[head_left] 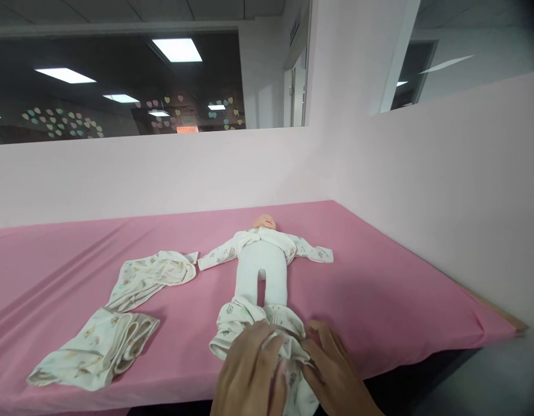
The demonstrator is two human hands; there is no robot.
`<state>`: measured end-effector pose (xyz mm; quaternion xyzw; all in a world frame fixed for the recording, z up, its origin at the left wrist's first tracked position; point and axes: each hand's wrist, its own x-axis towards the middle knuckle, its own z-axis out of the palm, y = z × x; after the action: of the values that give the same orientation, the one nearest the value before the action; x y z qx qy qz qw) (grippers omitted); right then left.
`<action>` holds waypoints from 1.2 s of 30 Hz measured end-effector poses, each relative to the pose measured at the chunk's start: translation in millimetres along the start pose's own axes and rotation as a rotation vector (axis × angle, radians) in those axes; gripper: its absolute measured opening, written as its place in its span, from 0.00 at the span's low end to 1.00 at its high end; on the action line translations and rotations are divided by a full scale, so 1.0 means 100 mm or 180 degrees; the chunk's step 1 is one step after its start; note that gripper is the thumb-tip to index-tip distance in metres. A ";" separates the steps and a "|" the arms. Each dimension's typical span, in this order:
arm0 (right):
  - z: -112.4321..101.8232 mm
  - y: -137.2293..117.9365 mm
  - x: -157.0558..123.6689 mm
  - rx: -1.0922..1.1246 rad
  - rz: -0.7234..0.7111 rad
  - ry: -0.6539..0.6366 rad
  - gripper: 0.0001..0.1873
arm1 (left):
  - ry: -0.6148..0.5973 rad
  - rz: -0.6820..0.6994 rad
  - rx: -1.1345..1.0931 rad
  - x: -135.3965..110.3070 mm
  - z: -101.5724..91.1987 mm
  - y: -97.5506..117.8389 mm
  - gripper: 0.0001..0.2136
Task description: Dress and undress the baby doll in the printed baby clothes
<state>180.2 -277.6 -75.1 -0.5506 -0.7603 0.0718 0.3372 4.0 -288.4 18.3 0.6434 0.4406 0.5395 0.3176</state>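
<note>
A baby doll [262,260] lies on its back, head toward the wall, its long-sleeved printed top [221,253] rolled up at the chest. White fabric covers its body and upper legs. Printed baby pants [238,315] are bunched around its lower legs and hang toward the table's front edge. My left hand [251,372] lies over the pants with bent fingers, gripping the cloth. On the other side, my right hand [331,367] pinches the same pants between thumb and fingers. The doll's feet are hidden by cloth and hands.
The doll rests on a pink sheet [379,289] covering the table. Left of it are a folded printed cloth [93,349] and a crumpled printed garment [152,274]. White walls [163,173] with windows stand behind and to the right.
</note>
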 end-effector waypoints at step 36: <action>-0.50 -0.12 0.76 0.0548 -0.1165 -0.1501 0.04 | -0.2894 0.0035 0.2013 0.96 -0.22 -0.13 0.05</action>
<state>187.8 -227.7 2.1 -0.3422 -0.8952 0.1998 0.2041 -17.1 -197.5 51.5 0.8778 0.3963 0.0506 0.2643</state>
